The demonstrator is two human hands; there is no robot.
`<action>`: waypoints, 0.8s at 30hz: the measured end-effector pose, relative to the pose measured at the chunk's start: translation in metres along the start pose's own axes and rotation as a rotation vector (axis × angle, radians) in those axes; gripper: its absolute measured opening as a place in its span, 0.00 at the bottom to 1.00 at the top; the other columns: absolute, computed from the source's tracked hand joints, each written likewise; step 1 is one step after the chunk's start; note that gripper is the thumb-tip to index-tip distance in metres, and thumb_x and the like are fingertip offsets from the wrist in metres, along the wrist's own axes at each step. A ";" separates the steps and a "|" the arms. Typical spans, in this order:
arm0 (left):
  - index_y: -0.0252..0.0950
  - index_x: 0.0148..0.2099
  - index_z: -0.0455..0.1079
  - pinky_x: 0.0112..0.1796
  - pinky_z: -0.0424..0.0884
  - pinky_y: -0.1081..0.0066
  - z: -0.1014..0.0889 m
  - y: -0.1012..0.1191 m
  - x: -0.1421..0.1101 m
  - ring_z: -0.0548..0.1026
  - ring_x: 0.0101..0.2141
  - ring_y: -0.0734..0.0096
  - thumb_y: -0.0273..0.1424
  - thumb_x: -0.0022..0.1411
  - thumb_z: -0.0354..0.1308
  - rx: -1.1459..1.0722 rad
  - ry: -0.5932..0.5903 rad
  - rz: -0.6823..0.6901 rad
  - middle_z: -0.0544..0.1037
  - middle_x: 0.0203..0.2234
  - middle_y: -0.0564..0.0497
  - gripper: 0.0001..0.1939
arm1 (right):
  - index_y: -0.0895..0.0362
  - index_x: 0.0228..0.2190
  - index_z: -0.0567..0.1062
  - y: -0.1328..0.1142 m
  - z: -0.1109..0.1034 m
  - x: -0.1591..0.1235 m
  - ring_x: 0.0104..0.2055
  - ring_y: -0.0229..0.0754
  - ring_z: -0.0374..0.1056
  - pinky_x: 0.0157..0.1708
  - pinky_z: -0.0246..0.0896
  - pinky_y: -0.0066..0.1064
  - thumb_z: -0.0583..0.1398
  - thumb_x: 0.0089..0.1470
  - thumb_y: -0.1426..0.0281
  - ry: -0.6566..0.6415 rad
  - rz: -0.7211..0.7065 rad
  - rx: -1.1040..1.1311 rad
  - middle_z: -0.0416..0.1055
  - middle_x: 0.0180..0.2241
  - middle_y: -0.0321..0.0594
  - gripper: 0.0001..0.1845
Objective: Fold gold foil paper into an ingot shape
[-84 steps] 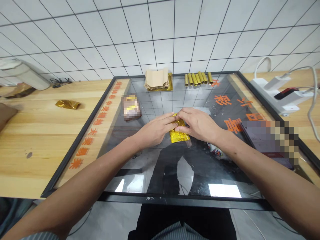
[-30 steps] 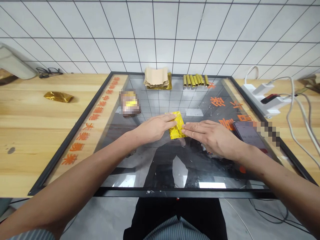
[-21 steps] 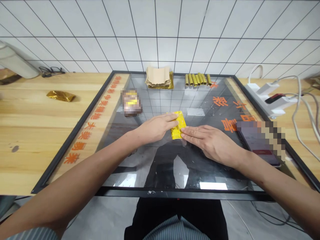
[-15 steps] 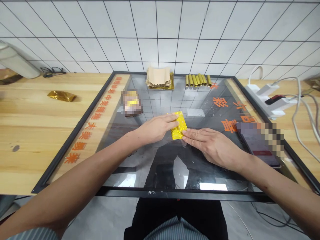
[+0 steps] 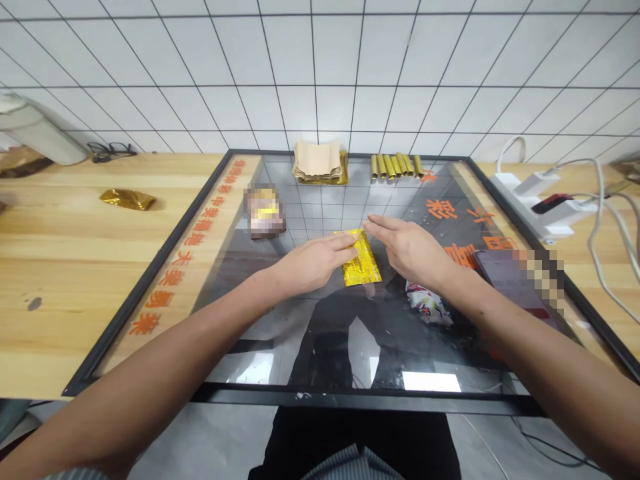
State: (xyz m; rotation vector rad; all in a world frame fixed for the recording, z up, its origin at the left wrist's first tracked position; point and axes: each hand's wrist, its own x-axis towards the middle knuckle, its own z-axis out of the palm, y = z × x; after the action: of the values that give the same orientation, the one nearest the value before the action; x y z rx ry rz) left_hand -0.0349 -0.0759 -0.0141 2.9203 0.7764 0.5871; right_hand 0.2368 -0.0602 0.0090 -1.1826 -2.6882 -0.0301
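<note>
gold foil piece (image 5: 363, 268) lies pinned on the glass (image 5: 305, 323)
the left hand (image 5: 316, 261), loosely open, presses its left side, likely to stop it sliding; the right hand (image 5: 411, 248), fingers extended, holds nothing beside its far corner, contact unclear.

Bright, even light; white glare on the glass (image 5: 290, 327).

Gold foil (image 5: 364, 268), stacked paper (image 5: 317, 160) and gold rolls (image 5: 390, 167) lie on framed glass (image 5: 311, 217).
</note>
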 end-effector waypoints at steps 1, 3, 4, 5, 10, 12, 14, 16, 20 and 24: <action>0.36 0.60 0.75 0.67 0.72 0.56 0.000 0.000 0.000 0.72 0.68 0.57 0.19 0.73 0.50 -0.007 -0.001 -0.001 0.76 0.64 0.40 0.20 | 0.63 0.69 0.70 0.001 0.004 0.000 0.70 0.54 0.68 0.65 0.68 0.49 0.50 0.63 0.82 -0.014 0.003 -0.013 0.64 0.72 0.57 0.35; 0.36 0.60 0.75 0.67 0.72 0.56 0.000 0.001 0.001 0.72 0.68 0.57 0.18 0.73 0.51 -0.022 0.000 -0.006 0.76 0.64 0.40 0.20 | 0.60 0.68 0.71 0.001 0.010 -0.002 0.70 0.55 0.68 0.63 0.69 0.49 0.51 0.65 0.80 -0.031 0.006 -0.054 0.64 0.72 0.55 0.33; 0.37 0.60 0.75 0.67 0.72 0.55 0.000 0.001 0.001 0.72 0.68 0.56 0.18 0.72 0.51 -0.026 -0.001 -0.012 0.76 0.64 0.41 0.20 | 0.60 0.68 0.71 0.000 0.011 -0.003 0.69 0.56 0.68 0.61 0.70 0.49 0.51 0.66 0.79 -0.030 0.007 -0.081 0.64 0.72 0.55 0.32; 0.37 0.60 0.75 0.67 0.72 0.55 0.000 0.001 0.001 0.71 0.68 0.56 0.18 0.72 0.51 -0.029 -0.003 -0.019 0.76 0.64 0.41 0.21 | 0.59 0.67 0.72 -0.001 0.012 -0.005 0.69 0.57 0.68 0.60 0.71 0.50 0.51 0.66 0.78 -0.024 0.007 -0.110 0.65 0.72 0.55 0.31; 0.34 0.61 0.75 0.66 0.72 0.53 -0.002 0.002 0.002 0.71 0.69 0.53 0.18 0.73 0.50 -0.042 -0.040 -0.029 0.75 0.65 0.38 0.21 | 0.61 0.66 0.73 -0.011 0.004 -0.009 0.66 0.61 0.71 0.55 0.73 0.51 0.52 0.67 0.79 0.007 -0.035 -0.184 0.70 0.68 0.58 0.29; 0.34 0.61 0.75 0.67 0.71 0.52 -0.003 0.003 0.003 0.71 0.69 0.53 0.18 0.73 0.50 -0.048 -0.044 -0.031 0.75 0.65 0.37 0.21 | 0.61 0.65 0.74 -0.012 0.001 -0.011 0.66 0.61 0.71 0.55 0.73 0.51 0.53 0.67 0.79 0.017 -0.057 -0.186 0.70 0.68 0.59 0.28; 0.35 0.61 0.75 0.68 0.71 0.52 -0.004 0.003 0.003 0.71 0.69 0.54 0.19 0.73 0.50 -0.050 -0.041 -0.035 0.75 0.65 0.38 0.21 | 0.61 0.64 0.75 -0.012 0.001 -0.012 0.65 0.60 0.71 0.54 0.73 0.50 0.54 0.66 0.79 0.028 -0.067 -0.177 0.71 0.67 0.58 0.28; 0.36 0.62 0.74 0.67 0.71 0.53 -0.004 0.003 0.003 0.71 0.69 0.55 0.19 0.74 0.49 -0.037 -0.045 -0.040 0.75 0.65 0.39 0.21 | 0.60 0.62 0.77 -0.011 0.002 -0.013 0.64 0.59 0.73 0.55 0.73 0.50 0.54 0.65 0.79 0.034 -0.058 -0.146 0.73 0.66 0.56 0.27; 0.36 0.63 0.74 0.67 0.72 0.52 -0.002 0.002 0.002 0.71 0.69 0.55 0.19 0.74 0.49 -0.015 -0.041 -0.033 0.74 0.67 0.38 0.21 | 0.60 0.63 0.76 -0.011 0.009 -0.010 0.65 0.57 0.72 0.60 0.72 0.50 0.55 0.62 0.82 0.059 -0.027 -0.036 0.72 0.67 0.54 0.30; 0.35 0.64 0.73 0.67 0.72 0.51 -0.001 0.001 0.002 0.70 0.69 0.55 0.17 0.72 0.49 -0.040 -0.021 -0.013 0.74 0.66 0.38 0.24 | 0.62 0.71 0.66 -0.017 0.014 -0.004 0.71 0.54 0.66 0.65 0.68 0.52 0.51 0.63 0.83 0.090 -0.059 0.104 0.66 0.71 0.55 0.36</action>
State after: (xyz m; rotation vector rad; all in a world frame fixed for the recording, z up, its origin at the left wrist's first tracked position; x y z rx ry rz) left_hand -0.0332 -0.0762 -0.0127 2.8778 0.7715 0.5627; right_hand 0.2241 -0.0732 -0.0042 -1.0462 -2.6114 0.0458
